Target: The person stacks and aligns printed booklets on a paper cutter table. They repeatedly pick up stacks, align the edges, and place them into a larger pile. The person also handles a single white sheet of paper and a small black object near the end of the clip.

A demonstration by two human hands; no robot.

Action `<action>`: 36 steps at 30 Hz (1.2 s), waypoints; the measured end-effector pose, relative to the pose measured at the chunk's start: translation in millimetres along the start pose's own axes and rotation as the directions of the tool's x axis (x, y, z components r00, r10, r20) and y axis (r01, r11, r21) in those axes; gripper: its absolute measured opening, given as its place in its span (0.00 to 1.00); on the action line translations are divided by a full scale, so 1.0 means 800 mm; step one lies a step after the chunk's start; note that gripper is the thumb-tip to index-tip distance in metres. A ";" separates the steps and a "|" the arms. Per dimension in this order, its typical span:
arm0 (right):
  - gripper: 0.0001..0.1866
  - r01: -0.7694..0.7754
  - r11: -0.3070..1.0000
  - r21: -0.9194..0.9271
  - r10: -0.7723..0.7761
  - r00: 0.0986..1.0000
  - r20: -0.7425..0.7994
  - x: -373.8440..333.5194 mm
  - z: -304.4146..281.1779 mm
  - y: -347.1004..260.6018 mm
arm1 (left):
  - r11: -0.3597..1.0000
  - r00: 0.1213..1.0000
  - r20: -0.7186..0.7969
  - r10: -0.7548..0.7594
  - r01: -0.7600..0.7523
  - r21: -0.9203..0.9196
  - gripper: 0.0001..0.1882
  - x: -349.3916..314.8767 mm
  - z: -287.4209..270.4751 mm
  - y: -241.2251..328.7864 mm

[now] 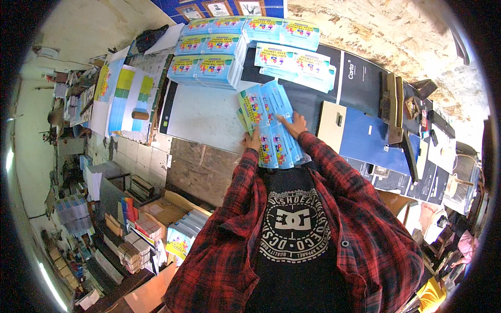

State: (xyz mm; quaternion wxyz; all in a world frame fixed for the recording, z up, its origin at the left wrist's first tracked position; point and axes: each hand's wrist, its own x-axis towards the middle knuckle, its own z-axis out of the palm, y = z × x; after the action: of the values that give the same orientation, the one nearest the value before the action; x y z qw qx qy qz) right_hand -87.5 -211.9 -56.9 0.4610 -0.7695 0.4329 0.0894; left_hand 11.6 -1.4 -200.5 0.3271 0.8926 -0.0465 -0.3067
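Note:
A loose, fanned stack of printed sheets (269, 128) in light blue and yellow, with colourful pictures, lies at the table's near edge, close against my body. My left hand (252, 140) grips its left side, fingers partly hidden by the sheets. On the right side, my right hand (295, 125) holds the stack's edge, with a fingertip on the top faces. Beyond the hands, a smaller spread pile of matching sheets (295, 65) rests on the dark tabletop. Tall, neat stacks of the same print (206, 68) stand at the far left.
A pale board (201, 115) covers the table left of my hands. To the right are a blue panel (368, 133), a cream piece (331, 125) and dark bars (394, 107). An open cardboard box (175, 206) with more prints sits below left. Framed pictures (216, 8) hang beyond the table.

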 end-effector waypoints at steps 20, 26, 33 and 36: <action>0.36 0.566 0.802 -0.191 -0.518 0.818 0.251 -0.053 -0.047 -0.157 | 0.394 0.989 0.013 0.149 -0.048 -0.918 0.28 -0.092 -0.114 0.030; 0.51 0.735 0.474 -0.484 -0.656 0.662 0.363 -0.055 -0.034 -0.166 | 0.566 0.665 -0.628 -0.403 -0.359 -0.742 0.26 -0.071 -0.290 -0.018; 0.69 0.661 0.432 -0.613 -0.677 0.687 0.264 -0.052 -0.005 -0.127 | 0.573 0.482 -0.316 0.817 -0.736 0.360 0.48 -0.142 -0.235 0.232; 0.69 0.658 0.434 -0.616 -0.656 0.699 0.285 -0.042 0.004 -0.132 | 0.302 0.719 0.409 0.561 -0.639 0.708 0.66 -0.116 -0.183 0.184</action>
State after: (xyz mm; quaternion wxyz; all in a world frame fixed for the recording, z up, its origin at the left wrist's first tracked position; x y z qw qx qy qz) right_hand -27.9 -169.1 26.4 0.1452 -0.9872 0.0348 0.0555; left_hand 38.2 -9.1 25.2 -0.0336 0.8390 -0.5242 -0.1417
